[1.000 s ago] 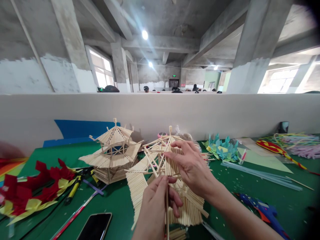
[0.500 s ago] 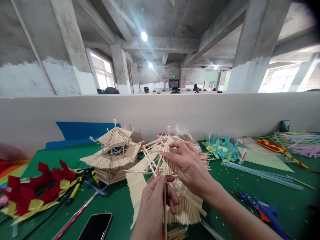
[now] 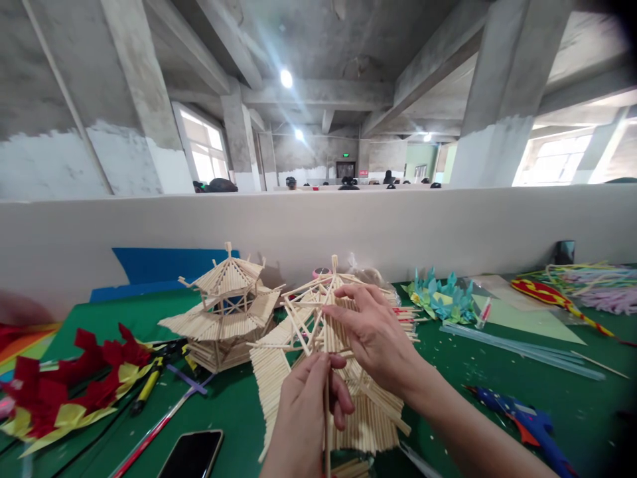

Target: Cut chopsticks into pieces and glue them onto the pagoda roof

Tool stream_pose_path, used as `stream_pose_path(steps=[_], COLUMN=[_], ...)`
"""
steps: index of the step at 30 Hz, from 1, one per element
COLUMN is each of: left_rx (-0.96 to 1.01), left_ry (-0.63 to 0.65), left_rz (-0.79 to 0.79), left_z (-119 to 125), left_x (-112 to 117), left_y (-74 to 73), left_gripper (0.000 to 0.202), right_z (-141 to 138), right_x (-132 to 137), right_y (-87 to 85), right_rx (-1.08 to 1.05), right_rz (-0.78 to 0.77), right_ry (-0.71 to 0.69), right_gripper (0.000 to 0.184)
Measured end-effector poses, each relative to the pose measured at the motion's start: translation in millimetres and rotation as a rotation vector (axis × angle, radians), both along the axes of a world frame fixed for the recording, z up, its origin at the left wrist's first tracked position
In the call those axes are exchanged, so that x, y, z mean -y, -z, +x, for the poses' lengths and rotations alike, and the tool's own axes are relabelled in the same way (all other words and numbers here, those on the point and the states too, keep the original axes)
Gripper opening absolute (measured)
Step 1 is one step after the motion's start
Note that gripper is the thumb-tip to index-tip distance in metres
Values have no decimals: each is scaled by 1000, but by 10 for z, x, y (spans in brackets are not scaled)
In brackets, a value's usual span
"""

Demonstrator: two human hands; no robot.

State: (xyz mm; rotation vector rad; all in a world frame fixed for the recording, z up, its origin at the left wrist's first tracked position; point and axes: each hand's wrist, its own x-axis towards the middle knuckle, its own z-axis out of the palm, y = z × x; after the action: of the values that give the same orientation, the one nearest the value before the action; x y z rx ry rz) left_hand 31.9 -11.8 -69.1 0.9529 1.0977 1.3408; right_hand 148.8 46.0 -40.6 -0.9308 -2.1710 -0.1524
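A pavilion model made of thin wooden sticks [image 3: 279, 378] stands in front of me, its upper roof partly covered in sticks and its left side still bare frame. My left hand [image 3: 313, 395], low at the front of the roof, is closed in a pinch on a wooden stick [image 3: 327, 445], whose lower end points toward me. My right hand [image 3: 375, 325] lies over the upper roof with fingers stretched out; thumb and fingertips touch the sticks near the peak. What lies beneath its palm is hidden. A similar stick pavilion [image 3: 229, 312] stands to the left.
Leftward lie a red and yellow paper crown [image 3: 74, 392], a yellow cutter [image 3: 148, 388] and a phone [image 3: 193, 455]. On the right are a blue glue gun [image 3: 522, 415], clear glue sticks [image 3: 522, 348] and a teal paper crown [image 3: 442, 295]. A white partition [image 3: 318, 222] rises behind.
Both hands keep nearly the same place on the pavilion model. The whole view has shifted slightly downward.
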Motion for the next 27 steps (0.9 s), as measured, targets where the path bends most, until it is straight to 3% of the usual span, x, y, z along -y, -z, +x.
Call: stream_pose_path(steps=[8, 27], left_rx=[-8, 8], left_ry=[14, 13], left_rz=[-12, -20], left_z=[-20, -17], left_x=[-21, 1], left_y=[22, 11], left_gripper=[23, 22], right_z=[89, 115], right_x=[-14, 1], right_y=[-38, -25], right_rx=[-128, -120], right_rz=[7, 12], right_ry=[25, 43], right_gripper=[38, 35])
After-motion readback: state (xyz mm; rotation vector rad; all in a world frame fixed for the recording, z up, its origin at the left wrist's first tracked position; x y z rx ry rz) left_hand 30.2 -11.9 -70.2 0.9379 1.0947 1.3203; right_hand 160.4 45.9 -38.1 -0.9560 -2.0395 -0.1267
